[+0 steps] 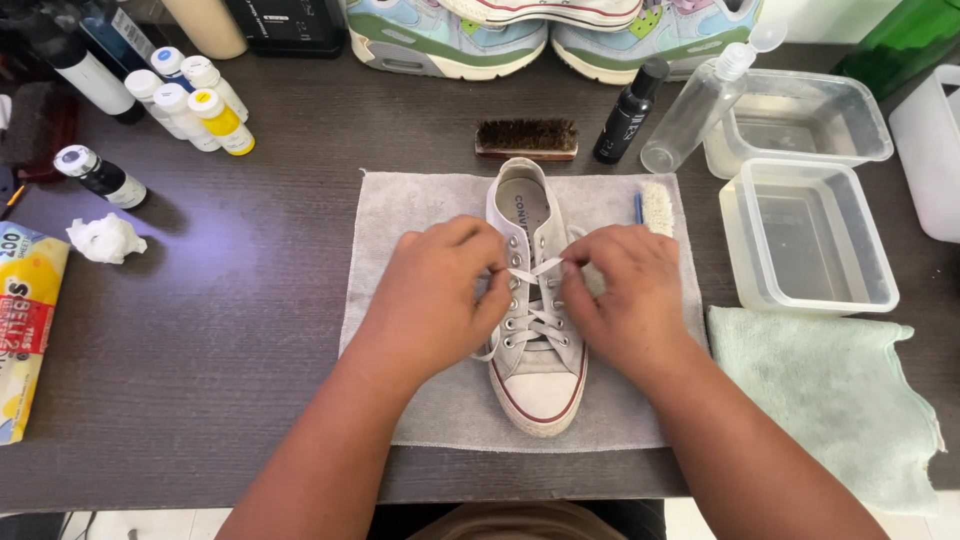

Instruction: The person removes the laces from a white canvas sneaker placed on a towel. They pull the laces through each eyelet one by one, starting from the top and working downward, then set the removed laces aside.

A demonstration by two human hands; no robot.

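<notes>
A grey low canvas sneaker (537, 385) with a white rubber toe cap lies on a grey cloth (420, 200) in the middle of the dark table, toe toward me. My left hand (435, 295) pinches the white shoelace (535, 268) at the left eyelets. On the right side, my right hand (625, 295) grips the same lace. The lace stretches taut between both hands across the tongue, and more lace is threaded through the lower eyelets.
A brown bristle brush (527, 138), a black bottle (630, 112), a clear spray bottle (700, 100) and two clear tubs (810, 235) of water sit behind and right. A pale green towel (830, 400) lies right. Small paint bottles (200, 105) and crumpled tissue (105, 238) are left. Colourful sneakers (450, 35) stand at the back.
</notes>
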